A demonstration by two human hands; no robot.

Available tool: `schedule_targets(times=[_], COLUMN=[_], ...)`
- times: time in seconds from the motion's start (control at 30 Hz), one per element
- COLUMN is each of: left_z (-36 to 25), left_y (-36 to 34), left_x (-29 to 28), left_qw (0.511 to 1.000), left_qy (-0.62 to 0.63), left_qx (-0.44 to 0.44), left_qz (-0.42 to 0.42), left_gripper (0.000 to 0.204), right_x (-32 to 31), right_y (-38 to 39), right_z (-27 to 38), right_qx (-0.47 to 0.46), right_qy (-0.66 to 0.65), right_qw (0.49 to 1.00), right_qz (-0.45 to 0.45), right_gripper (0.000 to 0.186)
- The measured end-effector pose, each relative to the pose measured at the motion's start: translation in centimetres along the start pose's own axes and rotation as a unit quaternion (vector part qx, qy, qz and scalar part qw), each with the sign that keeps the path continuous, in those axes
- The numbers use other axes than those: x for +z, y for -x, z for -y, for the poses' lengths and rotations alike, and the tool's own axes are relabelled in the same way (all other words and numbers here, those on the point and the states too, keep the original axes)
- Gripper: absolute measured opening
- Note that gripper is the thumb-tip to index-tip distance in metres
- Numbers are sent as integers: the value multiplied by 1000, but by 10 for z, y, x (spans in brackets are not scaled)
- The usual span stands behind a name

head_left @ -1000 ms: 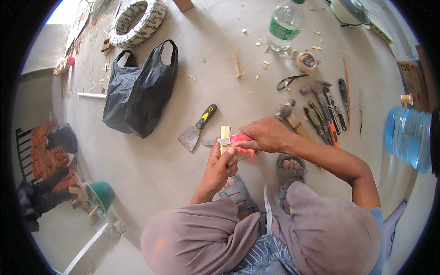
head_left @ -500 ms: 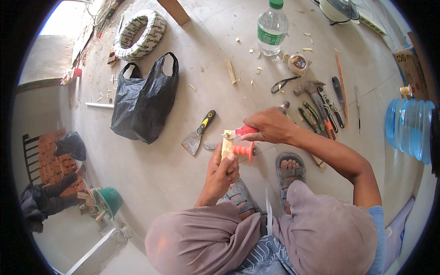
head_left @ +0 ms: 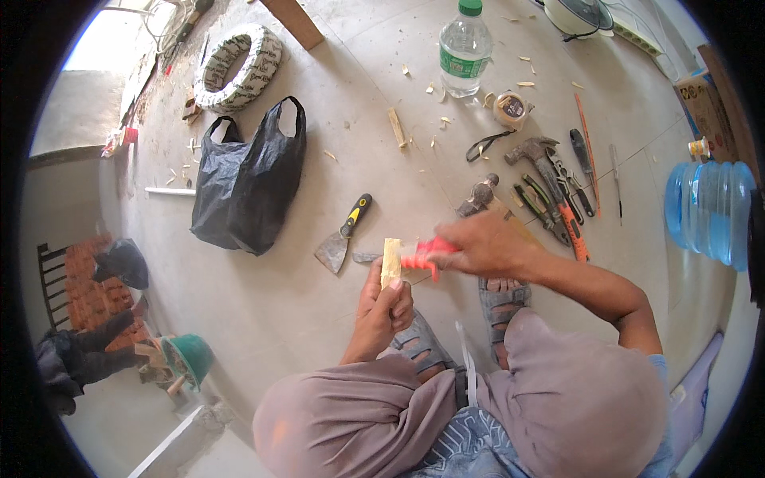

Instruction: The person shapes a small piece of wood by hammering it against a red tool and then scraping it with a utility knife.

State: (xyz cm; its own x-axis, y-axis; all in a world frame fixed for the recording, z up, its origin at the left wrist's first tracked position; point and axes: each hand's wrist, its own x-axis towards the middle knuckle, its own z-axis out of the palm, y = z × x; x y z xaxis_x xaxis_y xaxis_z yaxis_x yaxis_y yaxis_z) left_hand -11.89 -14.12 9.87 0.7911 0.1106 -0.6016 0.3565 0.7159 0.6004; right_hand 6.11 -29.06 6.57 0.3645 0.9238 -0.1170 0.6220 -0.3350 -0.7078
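My left hand (head_left: 381,309) is closed around the lower end of a short pale wood piece (head_left: 391,261), which stands up from the fingers. In my right hand (head_left: 488,245) is a red-handled knife (head_left: 435,246), just right of the wood. Its blade is smeared by motion, so I cannot tell whether it touches the wood. On the floor behind the wood lies a chisel with an orange ribbed guard (head_left: 416,262), partly hidden. A putty knife (head_left: 344,235) with a black and yellow handle lies left of the wood.
Right of my hands lie a claw hammer (head_left: 547,172), another hammer (head_left: 480,193), pliers (head_left: 542,209), a screwdriver (head_left: 582,151) and a tape measure (head_left: 511,110). A water bottle (head_left: 464,56) stands farther off among wood shavings. A black plastic bag (head_left: 251,191) sits at left.
My right hand and the knife have moved right and slightly down, away from the wood's top. The curled shaving there is gone. My left hand still holds the wood.
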Motion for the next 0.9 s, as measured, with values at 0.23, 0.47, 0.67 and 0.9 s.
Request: schedule_targets(times=[0.23, 0.47, 0.67, 0.9], left_z=[7, 4, 4, -13], left_y=[0, -3, -3, 18], left_x=[-3, 0, 3, -1], left_qw=[999, 999, 998, 996], left_qy=[-38, -29, -32, -37], left_qx=[1, -18, -47, -76], left_qz=[7, -11, -4, 20], left_gripper=[33, 40, 36, 41], right_x=[17, 29, 34, 18], right_y=[-9, -13, -6, -3], right_z=[0, -16, -35, -159], right_qx=[-44, -39, -36, 65], right_qy=[13, -30, 25, 129], right_qw=[999, 999, 999, 971], right_qz=[30, -15, -31, -192], right_gripper=[54, 55, 56, 22])
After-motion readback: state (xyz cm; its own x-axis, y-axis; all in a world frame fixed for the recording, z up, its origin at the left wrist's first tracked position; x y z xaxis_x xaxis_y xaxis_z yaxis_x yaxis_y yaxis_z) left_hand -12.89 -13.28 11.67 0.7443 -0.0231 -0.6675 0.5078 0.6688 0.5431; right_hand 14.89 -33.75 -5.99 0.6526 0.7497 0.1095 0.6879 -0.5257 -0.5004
